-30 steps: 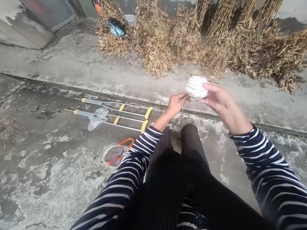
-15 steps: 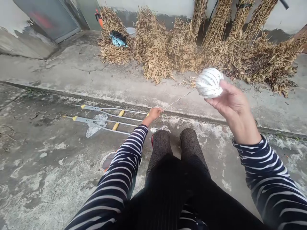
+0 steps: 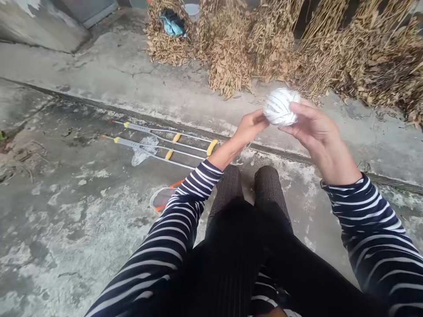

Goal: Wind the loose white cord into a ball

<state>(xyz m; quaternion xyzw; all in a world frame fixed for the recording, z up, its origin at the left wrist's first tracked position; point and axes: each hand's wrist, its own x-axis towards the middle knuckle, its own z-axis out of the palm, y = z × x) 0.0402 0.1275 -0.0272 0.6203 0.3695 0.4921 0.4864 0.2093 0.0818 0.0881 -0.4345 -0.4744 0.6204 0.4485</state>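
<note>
A ball of white string (image 3: pixel 278 108) is held up in front of me, over the concrete ledge. My right hand (image 3: pixel 317 127) grips it from the right, thumb on the near face and fingers behind and below. At the ball's left side is my left hand (image 3: pixel 250 128), its fingers pinched together on the string close to where it meets the ball. The fingertips reach the ball's edge; whether they press on it I cannot tell. Only a faint bit of loose string shows below the left hand.
Two crutches (image 3: pixel 161 141) with yellow pads lie on the ground at left, a clear plastic bag (image 3: pixel 144 150) among them. A grey and orange shoe (image 3: pixel 161 198) is beside my left forearm. Dried plant bundles (image 3: pixel 228 57) line the wall, with a blue cloth (image 3: pixel 173 24) on one.
My left hand has moved up and right from near my knees to the ball, shortening the stretch of string between them. The ball has shifted slightly left, and the view has tilted down.
</note>
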